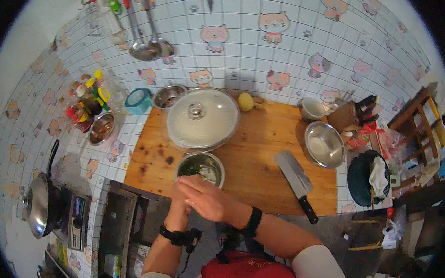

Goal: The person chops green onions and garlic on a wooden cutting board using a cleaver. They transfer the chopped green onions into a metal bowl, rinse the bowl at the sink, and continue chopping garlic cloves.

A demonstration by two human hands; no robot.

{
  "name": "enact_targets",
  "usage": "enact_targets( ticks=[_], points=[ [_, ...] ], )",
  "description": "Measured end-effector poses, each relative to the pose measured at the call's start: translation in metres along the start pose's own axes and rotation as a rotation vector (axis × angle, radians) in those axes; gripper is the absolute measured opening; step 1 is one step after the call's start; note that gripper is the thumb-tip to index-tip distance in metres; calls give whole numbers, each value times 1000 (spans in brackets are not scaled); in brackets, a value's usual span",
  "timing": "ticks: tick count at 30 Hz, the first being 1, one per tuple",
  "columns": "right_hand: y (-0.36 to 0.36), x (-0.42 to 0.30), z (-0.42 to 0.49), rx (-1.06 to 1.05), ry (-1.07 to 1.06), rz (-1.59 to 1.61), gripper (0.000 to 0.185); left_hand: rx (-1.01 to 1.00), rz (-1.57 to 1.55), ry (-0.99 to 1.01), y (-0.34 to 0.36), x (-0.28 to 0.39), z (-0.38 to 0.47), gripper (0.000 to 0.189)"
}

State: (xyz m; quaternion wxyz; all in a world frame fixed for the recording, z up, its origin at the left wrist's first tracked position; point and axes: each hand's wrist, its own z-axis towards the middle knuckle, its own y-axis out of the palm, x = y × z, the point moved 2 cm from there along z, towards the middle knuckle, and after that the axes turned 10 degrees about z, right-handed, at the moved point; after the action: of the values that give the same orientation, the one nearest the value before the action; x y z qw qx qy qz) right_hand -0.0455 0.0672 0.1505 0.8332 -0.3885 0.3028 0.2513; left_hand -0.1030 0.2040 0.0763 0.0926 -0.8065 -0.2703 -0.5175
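Note:
My right hand (210, 202) lies across my left hand (181, 198), palm turned in and fingers close together. Much of the left hand is covered. Whether anything sits between the palms is hidden. Both hands are at the near rim of a steel bowl (181, 164), overlapping it in the picture. Inside that bowl are chopped greens (193, 168) and a pale, whitish food (209, 173). Right behind it stands a large round pan or basin with a clear, knobbed lid (207, 128). A cleaver (294, 175) lies on the wooden board (255, 172) to the right, its black handle past the front edge.
An empty-looking steel bowl (324, 145) stands at the board's right, near a knife block (342, 115). Sauce bottles (88, 98) and a small bowl (103, 129) are at the left. A lidded wok (40, 205) sits lower left. Ladles (145, 50) hang on the wall.

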Motion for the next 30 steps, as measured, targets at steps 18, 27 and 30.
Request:
enact_targets(
  ticks=[18,27,30],
  points=[
    [32,51,-11,63,847,298,39,-152,-333,278,0,22,-5,38],
    [4,40,11,249,328,180,23,218,603,574,4,22,-21,28],
    [-4,36,8,136,86,-160,22,295,804,683,3,25,-18,27]
  ],
)
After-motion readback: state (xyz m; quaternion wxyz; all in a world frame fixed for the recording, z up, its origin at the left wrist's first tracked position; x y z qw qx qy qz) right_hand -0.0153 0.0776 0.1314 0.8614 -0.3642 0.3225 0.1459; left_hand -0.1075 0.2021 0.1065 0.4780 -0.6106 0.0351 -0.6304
